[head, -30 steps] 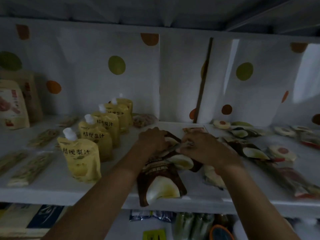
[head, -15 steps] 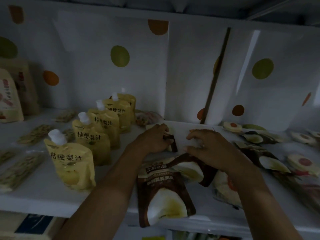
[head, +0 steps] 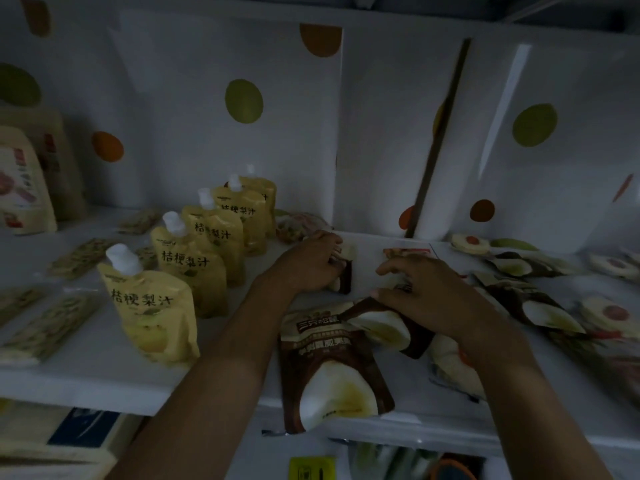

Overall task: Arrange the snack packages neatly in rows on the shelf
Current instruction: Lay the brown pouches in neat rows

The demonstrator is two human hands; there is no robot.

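Brown snack packages with a pale fruit picture lie in a line on the white shelf. The nearest brown package hangs over the front edge, and a second one overlaps its top. My left hand is closed on a small brown package further back. My right hand rests fingers-down on the second package, its fingertips at the package's upper corner. More brown and red-dotted packages lie scattered to the right.
A row of yellow spouted juice pouches stands left of my arms. Flat green bars lie at the far left, with tall beige bags behind. A polka-dot back wall closes the shelf. A lower shelf holds more goods.
My left hand has pushed the small brown package further back on the shelf. My right hand has moved from that package to the second one, and the view has shifted closer.
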